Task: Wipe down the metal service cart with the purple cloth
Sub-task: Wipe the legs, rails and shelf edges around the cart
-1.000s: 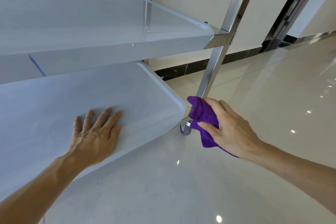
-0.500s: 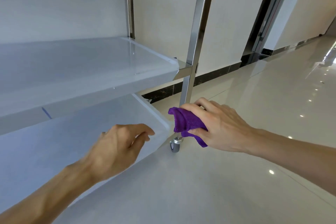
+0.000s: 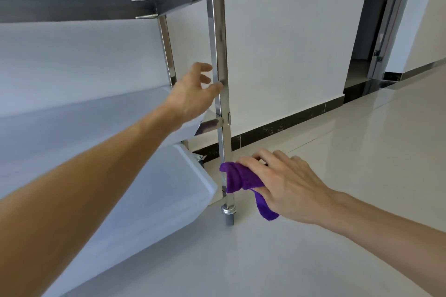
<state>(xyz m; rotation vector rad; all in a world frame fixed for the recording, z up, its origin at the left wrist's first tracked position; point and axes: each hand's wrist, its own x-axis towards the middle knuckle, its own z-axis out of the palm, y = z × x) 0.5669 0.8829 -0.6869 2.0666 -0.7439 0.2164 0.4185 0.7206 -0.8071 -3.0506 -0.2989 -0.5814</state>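
Note:
The metal service cart shows its shelves on the left and a shiny upright post at its near right corner. My right hand grips the bunched purple cloth and holds it against the foot of that post, beside the corner of the bottom shelf and just above the castor. One tail of the cloth hangs below my fingers. My left hand reaches above the middle shelf with fingers spread. Its thumb tip touches the post and the fingers hold nothing.
A white wall with a black skirting strip runs behind the cart. A dark metal door frame stands at the right. Glossy pale floor tiles spread out in front and to the right.
My left hand lifted off the bottom shelf and reached up to the corner post. My right hand kept the cloth low against the post. The view dropped lower and closer.

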